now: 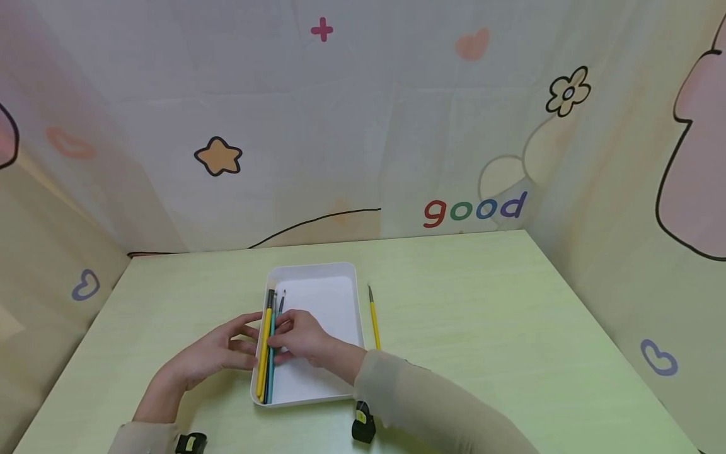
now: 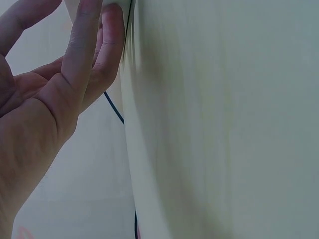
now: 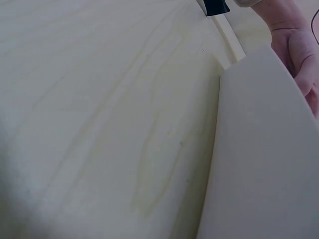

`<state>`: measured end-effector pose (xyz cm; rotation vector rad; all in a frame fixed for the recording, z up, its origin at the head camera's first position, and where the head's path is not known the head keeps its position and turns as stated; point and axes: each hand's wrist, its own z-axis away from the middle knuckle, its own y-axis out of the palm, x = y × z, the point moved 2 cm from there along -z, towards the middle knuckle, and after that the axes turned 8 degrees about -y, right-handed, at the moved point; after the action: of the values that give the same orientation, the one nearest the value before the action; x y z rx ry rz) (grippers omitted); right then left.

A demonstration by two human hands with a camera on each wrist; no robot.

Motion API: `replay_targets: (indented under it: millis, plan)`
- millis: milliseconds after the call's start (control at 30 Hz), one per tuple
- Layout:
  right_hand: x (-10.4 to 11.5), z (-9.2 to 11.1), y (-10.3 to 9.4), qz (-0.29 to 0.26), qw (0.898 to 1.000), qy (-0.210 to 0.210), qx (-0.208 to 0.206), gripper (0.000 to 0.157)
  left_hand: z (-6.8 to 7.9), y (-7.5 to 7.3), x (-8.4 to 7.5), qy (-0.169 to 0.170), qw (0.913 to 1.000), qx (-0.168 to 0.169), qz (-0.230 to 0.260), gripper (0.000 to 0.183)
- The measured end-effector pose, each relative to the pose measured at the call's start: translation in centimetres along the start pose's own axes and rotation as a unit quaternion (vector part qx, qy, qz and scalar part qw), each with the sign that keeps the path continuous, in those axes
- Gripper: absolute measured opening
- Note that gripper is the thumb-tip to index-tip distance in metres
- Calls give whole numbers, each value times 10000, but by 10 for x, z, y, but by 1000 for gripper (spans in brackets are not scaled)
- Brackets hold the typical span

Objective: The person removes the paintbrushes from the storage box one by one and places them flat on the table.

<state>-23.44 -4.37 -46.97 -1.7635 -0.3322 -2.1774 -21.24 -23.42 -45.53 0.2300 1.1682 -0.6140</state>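
Observation:
A white rectangular tray (image 1: 320,287) lies on the table, with slim yellow paintbrushes (image 1: 265,340) and teal paintbrushes (image 1: 271,378) lengthwise along its left wall. My left hand (image 1: 218,350) is at that wall from outside, its fingers spread and slightly bent against the rim. Reaching across the tray, my right hand (image 1: 303,337) pinches a teal paintbrush (image 1: 281,304) beside the others; its fingers hide the brush's middle. In the left wrist view, the left hand (image 2: 55,94) touches the tray's edge. The right wrist view shows the tray's outer wall (image 3: 264,149), with the left hand (image 3: 294,50) beyond.
One yellow paintbrush (image 1: 374,321) lies on the table right of the tray, near the right forearm. The pale green table (image 1: 482,302) stretches to both sides. Printed fabric walls (image 1: 340,126) enclose it at the back and sides.

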Motion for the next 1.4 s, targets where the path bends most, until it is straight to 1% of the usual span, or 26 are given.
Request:
replay_targets:
  millis: [233,533,733,967,1200,1400]
  plan:
    - [1,1,0,-117,9999,-32,-16,30,1,-1,1,-39,10000,-33,-50,89]
    - [5,3,-4,-36,9999,-3,105,30,1,0,0,-54,9999,-80,-86,88]
    - [6,4,-11,2,9997,27,237,27,1,-1,-1,-105,9999,-96,-89,89]
    - [11,6,-18,-23,9991,1,416,29,0,-1,-1,-307,9992,-217,-141,90]
    - [17,14,-26,16,9984,2,569,36,1,-1,0,-300,9989,-281,-234,89]
    - [21,17,-34,11,9977,-52,675,37,1,-1,0,-310,9986,-326,-263,89]
